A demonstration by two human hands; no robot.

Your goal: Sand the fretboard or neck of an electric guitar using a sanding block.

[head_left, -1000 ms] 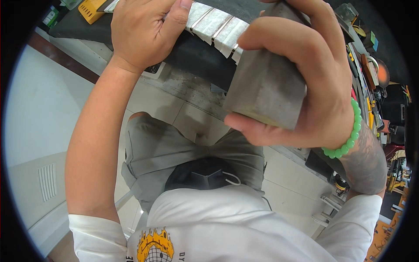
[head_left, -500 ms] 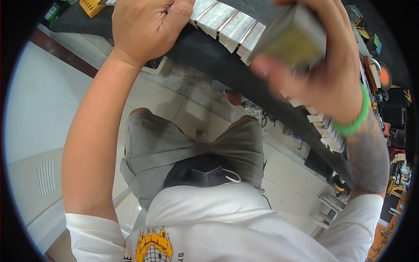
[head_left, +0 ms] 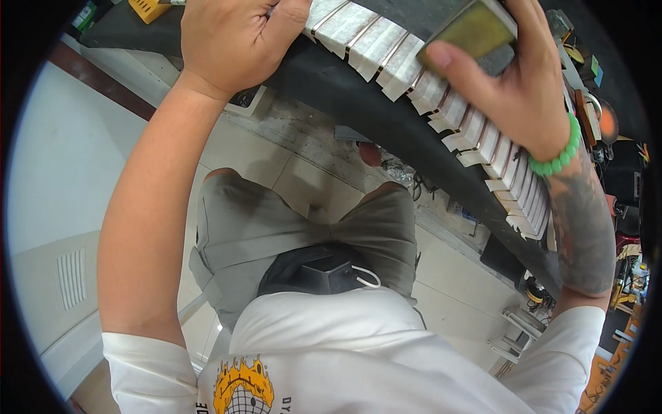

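A guitar neck (head_left: 365, 40) lies along the black-covered bench, curving in this view from upper middle to the right. Strips of whitish masking tape cover its fretboard, and the metal frets show as thin lines between them. My left hand (head_left: 238, 45) is closed around the neck's left end, its fingertips hidden at the top edge. In my right hand (head_left: 531, 103) is a block with a yellowish-green face, which looks like a sanding block (head_left: 469, 38). The thumb presses its near side. It sits over the far side of the taped frets; contact cannot be made out.
The bench's black edge (head_left: 345, 90) runs between my body and the neck. A yellow plastic piece (head_left: 147, 8) is at the far left. Tools and small items crowd the right side, among them an orange round object (head_left: 607, 121). A white stool (head_left: 517, 330) stands on the floor.
My right hand with the block has moved up and away from me, uncovering more taped frets. The block's blur is gone. My left hand stays almost where it was.
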